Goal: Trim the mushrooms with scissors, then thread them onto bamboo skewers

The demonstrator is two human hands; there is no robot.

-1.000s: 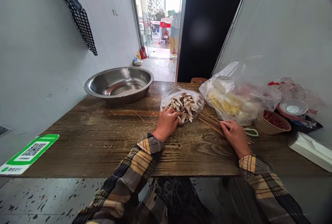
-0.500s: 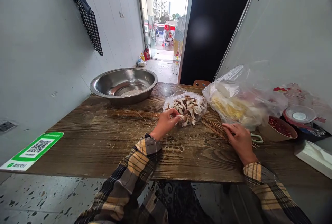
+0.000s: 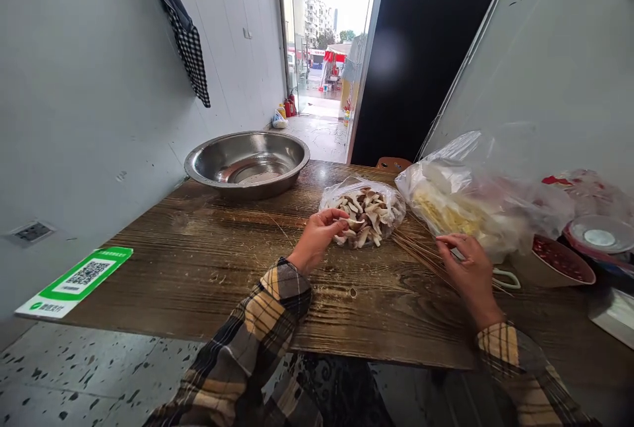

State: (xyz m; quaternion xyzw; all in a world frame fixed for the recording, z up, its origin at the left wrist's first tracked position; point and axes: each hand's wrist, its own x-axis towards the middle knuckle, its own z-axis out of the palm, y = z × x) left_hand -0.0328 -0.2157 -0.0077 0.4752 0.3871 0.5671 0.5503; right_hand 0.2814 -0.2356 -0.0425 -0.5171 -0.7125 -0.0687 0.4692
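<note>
A clear plastic bag of sliced mushrooms lies open on the wooden table. My left hand is at the bag's near edge, its fingertips pinching a mushroom piece. A bundle of thin bamboo skewers lies to the right of the bag. My right hand rests over the skewers, its thumb and fingers pinched on one skewer at its tip. Both sleeves are plaid.
A steel basin stands at the table's far left. At the right are a large plastic bag of pale food, a bowl of red pieces and a lidded container. A green QR sticker lies near the left corner.
My left hand has lifted from the bag's edge with a mushroom piece in its fingertips. My right hand has risen slightly off the skewers. The view has shifted right and down.
</note>
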